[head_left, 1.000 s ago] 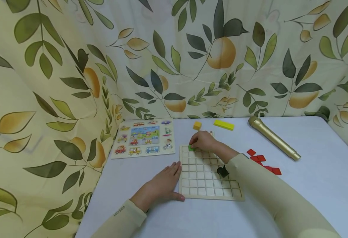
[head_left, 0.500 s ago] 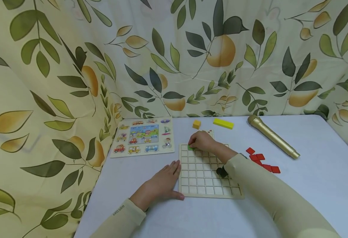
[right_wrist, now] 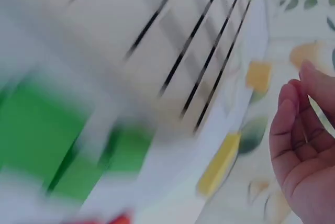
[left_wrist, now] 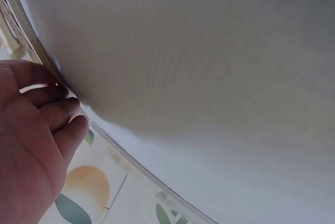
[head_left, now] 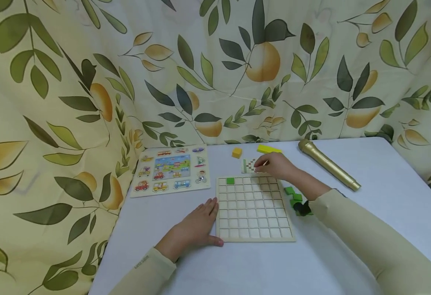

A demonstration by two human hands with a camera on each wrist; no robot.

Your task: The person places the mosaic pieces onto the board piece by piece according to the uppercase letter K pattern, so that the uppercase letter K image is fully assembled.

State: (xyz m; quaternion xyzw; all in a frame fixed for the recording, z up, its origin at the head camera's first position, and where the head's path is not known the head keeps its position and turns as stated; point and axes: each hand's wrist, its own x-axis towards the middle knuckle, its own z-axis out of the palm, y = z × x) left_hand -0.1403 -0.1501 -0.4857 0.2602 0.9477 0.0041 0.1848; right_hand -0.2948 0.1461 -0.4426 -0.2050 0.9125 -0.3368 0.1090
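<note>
**Right hand off the grid board, left hand bracing its edge**

Left hand (head_left: 195, 227): flat on the surface (head_left: 385, 196), fingers straight and relaxed, fingertips against the left edge of the wooden grid board (head_left: 254, 209). Holds nothing. Forearm in a beige sleeve runs back toward the near-left.

Right hand (head_left: 276, 165): reached out past the board's far edge, just right of the small checkered pattern card (head_left: 248, 165). Fingers loosely curled, nothing visibly in them. Arm crosses the board's right side at a diagonal.

Green tile (head_left: 230, 180): seated in the far row of the grid, second cell from the left, well apart from both hands. Loose green tiles (head_left: 292, 193) lie just right of the board, by the right wrist.

Also on the surface: yellow cube (head_left: 237, 153), yellow bar (head_left: 268, 149), gold toy microphone (head_left: 327, 164), vehicle peg puzzle (head_left: 171, 169) to the far left.

View differences:
- Left wrist view shows only the curled-in finger sides of the left hand (left_wrist: 31, 140) on bare white surface; no board is discernible.
- Right wrist view is motion-blurred: grid lines, green blur, yellow pieces, and the right hand's (right_wrist: 306, 145) fingers slightly bent and free of any piece, which the head view doesn't resolve.
</note>
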